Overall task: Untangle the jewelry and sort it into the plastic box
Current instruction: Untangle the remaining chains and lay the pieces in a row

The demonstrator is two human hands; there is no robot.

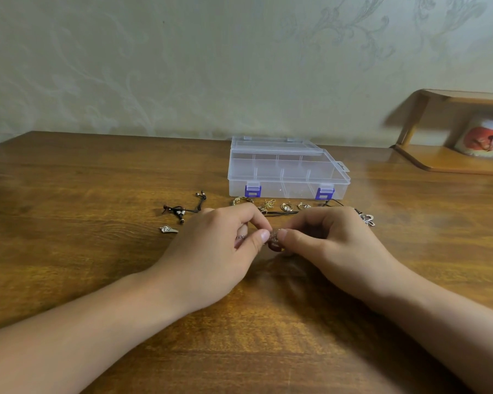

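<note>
The plastic box (288, 172) sits on the table (69, 194), toward its far edge by the wall. Just in front of the box lies a row of small jewelry: a bangle (242, 200), a tangled chain (268, 205) and two rings (287, 207). In front and to the left of the box lies a cord with beads (182, 209), and nearer than that a small pendant (168, 229). In front of the box, past the row, the left hand (219, 245) and right hand (330, 240) meet over a small tangle (274, 237). A shelf (453, 160) stands well to the right of the box, with a mug (483, 139) on it.
</note>
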